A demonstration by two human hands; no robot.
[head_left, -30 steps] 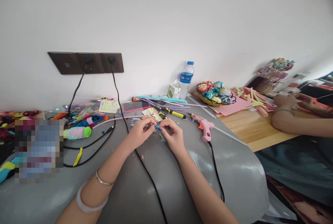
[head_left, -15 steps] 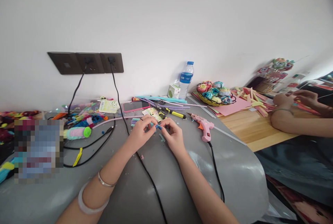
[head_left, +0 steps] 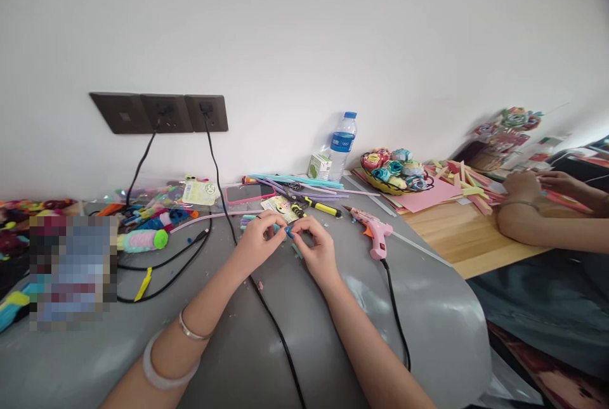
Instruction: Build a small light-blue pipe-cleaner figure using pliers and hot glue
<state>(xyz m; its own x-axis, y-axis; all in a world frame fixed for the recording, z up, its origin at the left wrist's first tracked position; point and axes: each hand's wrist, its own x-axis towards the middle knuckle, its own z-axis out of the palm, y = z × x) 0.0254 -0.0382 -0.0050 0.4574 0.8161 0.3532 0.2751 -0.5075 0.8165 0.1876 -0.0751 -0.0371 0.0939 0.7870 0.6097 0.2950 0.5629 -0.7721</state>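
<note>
Blue piece [head_left: 287, 230] pinched between both hands' fingertips, left hand [head_left: 257, 242], right hand [head_left: 316, 245]

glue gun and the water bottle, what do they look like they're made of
Glue gun: probably hard plastic, matte pink body with an orange trigger and a black cord. Water bottle: seemingly thin clear plastic, see-through with a blue cap and blue label.
</note>
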